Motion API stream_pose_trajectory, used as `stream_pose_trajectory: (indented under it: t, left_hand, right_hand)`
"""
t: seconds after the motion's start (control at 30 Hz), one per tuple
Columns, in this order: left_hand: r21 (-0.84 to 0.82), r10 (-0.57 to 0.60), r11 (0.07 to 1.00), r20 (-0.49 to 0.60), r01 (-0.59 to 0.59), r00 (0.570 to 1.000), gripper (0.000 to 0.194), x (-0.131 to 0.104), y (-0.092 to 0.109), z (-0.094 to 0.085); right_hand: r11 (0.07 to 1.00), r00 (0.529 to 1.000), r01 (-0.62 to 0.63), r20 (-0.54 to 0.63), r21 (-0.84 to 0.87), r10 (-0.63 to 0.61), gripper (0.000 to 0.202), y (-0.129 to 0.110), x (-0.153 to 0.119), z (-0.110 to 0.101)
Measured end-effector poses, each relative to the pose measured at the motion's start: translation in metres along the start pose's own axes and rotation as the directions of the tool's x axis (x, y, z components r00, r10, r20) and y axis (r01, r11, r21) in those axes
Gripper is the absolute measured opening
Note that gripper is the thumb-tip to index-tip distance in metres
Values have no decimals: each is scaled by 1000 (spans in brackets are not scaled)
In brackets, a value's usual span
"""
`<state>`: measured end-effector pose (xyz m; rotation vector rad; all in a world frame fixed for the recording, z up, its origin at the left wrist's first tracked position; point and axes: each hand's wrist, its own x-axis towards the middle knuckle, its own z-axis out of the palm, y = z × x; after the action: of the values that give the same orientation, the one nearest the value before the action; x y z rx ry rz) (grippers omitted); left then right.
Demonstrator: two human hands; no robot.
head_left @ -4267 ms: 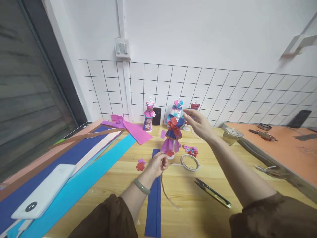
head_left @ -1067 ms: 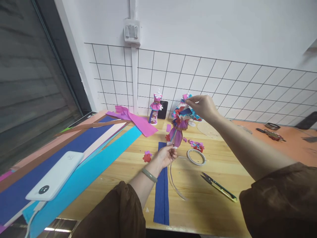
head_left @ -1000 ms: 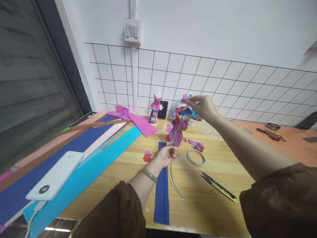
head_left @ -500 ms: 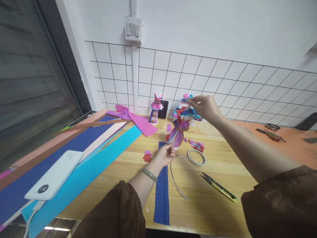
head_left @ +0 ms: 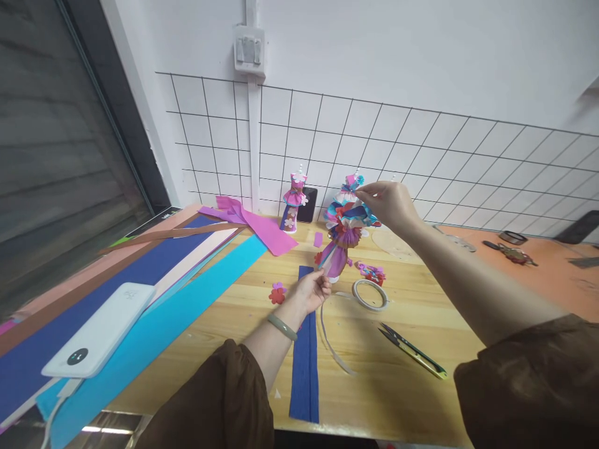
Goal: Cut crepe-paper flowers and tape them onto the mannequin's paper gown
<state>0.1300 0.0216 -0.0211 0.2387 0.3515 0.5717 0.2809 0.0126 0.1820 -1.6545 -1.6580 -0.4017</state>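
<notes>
A small dress form (head_left: 346, 232) in pink, blue, red and white ruffled paper stands at the middle of the table, slightly tilted. My left hand (head_left: 314, 290) is closed at its lower pink skirt, fingers curled on the form's base or a strip there. At the form's waist, my right hand (head_left: 384, 198) pinches with thumb and forefinger; whatever is between the fingertips is too small to make out. A second, slimmer dress form (head_left: 294, 202) with white paper flowers stands to the left, by a black phone (head_left: 307, 204).
Crepe paper strips (head_left: 187, 305) and a white power bank (head_left: 100, 330) lie at left. A blue strip (head_left: 305, 362), tape roll (head_left: 370, 295), snips (head_left: 414, 352) and red flower (head_left: 277, 295) lie on the wooden table (head_left: 224, 368). A wire grid stands behind.
The whole view has shifted slightly. Both hands keep nearly the same places at the ruffled dress form, and nothing has visibly been taken up or let go.
</notes>
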Motion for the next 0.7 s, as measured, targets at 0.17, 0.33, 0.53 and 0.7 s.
stream_pose_trajectory:
  t: [0.17,0.33,0.53,0.7]
  left_hand:
    - [3,-13,1000,4,13,1000,13,-1,0,2]
    - [17,10,1000,-1,-10,1000,8,-2,0,3]
    - [43,24,999,-2,-24,1000,8,-2,-1,3]
    - [63,26,998,9,-26,1000,8,-1,-1,3]
  right_hand:
    - [1000,1000,1,13,7,-1,20,-5,-3,-2]
    - [1000,1000,19,16,-15,-19,21,-6,-2,-2]
    - [998,999,46,0,-48,-46,20,-3,0,-1]
    - [997,999,49,-6,-62,-49,21,-4,-1,-2]
